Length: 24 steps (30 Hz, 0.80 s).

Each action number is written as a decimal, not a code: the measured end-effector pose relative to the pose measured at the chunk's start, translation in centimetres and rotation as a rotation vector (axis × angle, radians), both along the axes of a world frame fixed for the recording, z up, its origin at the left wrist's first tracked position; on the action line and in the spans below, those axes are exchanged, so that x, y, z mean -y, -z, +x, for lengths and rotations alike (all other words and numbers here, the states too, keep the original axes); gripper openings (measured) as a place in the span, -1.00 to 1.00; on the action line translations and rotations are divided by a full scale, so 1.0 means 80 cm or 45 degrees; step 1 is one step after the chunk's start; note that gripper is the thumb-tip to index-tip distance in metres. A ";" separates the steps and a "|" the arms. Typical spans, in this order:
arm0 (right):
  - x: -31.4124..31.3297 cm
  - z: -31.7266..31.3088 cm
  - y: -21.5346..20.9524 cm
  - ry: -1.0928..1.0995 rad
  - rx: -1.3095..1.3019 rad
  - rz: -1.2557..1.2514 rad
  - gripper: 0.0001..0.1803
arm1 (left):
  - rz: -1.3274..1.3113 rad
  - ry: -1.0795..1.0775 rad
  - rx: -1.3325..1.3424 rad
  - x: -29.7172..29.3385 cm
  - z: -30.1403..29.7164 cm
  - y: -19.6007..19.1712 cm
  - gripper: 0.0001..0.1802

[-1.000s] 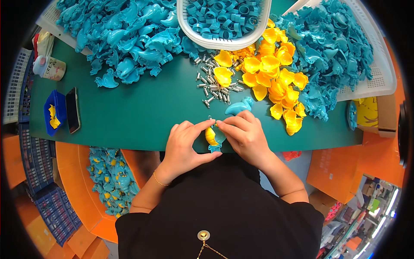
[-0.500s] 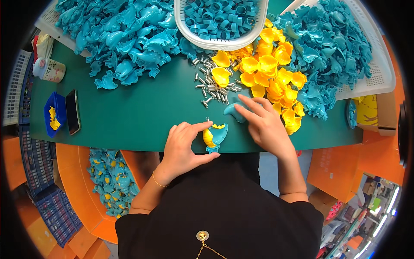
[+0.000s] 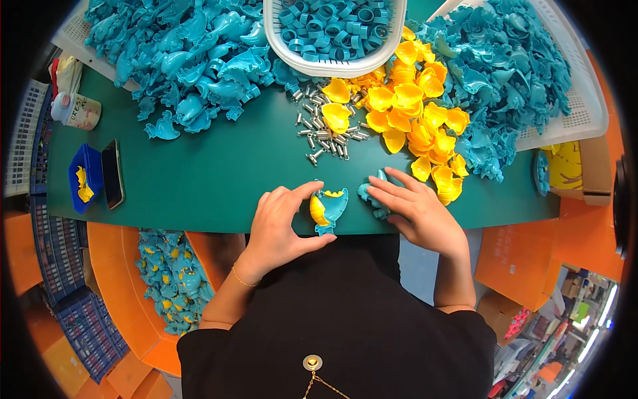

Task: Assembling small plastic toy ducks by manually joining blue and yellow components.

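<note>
At the table's [image 3: 199, 183] front edge, roughly mid-length, left hand [image 3: 278, 218] pinches a teal-and-yellow shell piece [image 3: 320, 211] upright, thumb at bottom, index finger at top. Just right of it, right hand [image 3: 420, 216] has fingers spread over a teal piece [image 3: 371, 195] lying by the same edge; can't tell if it's gripped. Beyond the hands: small metal parts [image 3: 339, 144], then yellow petal-like shells [image 3: 420, 136] stretching toward the front edge on the right. White basket [image 3: 332, 68] of teal rings [image 3: 332, 28] sits farther back. Toward the left edge: blue tray [image 3: 95, 164], phone [image 3: 113, 176] beside it.
</note>
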State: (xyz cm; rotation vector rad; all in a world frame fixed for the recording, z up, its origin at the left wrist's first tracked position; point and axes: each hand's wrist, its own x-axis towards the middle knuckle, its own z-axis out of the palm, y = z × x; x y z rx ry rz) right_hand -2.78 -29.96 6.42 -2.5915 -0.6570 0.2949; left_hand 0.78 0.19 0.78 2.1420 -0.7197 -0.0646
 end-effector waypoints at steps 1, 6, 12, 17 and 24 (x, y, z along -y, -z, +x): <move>0.002 0.000 0.006 0.056 -0.008 0.011 -0.19 | 0.000 -0.005 0.000 0.000 0.000 0.000 -0.08; -0.006 0.005 0.019 0.183 0.123 0.370 -0.21 | -0.005 -0.010 0.024 0.001 -0.002 0.003 -0.06; -0.064 -0.003 0.025 0.067 0.216 0.412 -0.24 | -0.025 -0.038 0.052 0.005 -0.002 0.008 -0.06; -0.073 -0.005 0.025 0.031 0.248 0.261 -0.27 | -0.036 -0.036 0.044 0.004 -0.004 0.008 -0.04; -0.083 -0.010 0.016 0.042 0.207 0.108 -0.28 | -0.029 -0.034 0.029 0.002 -0.004 0.011 -0.03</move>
